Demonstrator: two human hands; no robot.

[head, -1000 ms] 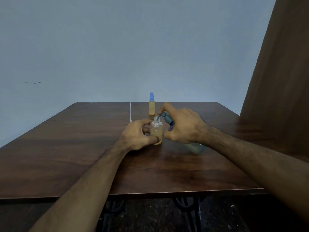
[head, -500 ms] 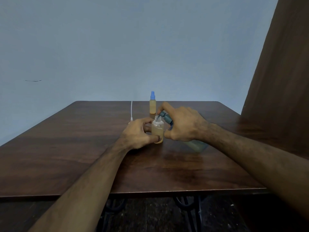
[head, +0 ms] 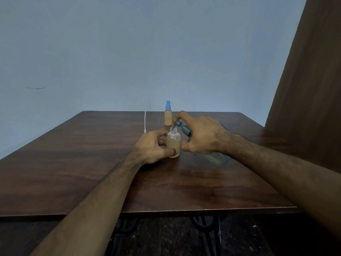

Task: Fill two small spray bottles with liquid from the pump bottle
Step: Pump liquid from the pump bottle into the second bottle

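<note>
Hands meet at the middle of a dark wooden table (head: 73, 172), seen from the head camera. The left hand (head: 151, 148) grips an uncapped small spray bottle (head: 173, 143), upright on the tabletop and partly filled with amber liquid. The right hand (head: 203, 137) holds a tilted pump bottle (head: 217, 157), forefinger resting on the blue-grey pump head (head: 180, 124), whose spout points down into the small bottle's open neck. A second spray bottle (head: 168, 115), capped in blue and holding amber liquid, stands upright behind them. A white cable (head: 145, 121) lies beside it, to the left.
</note>
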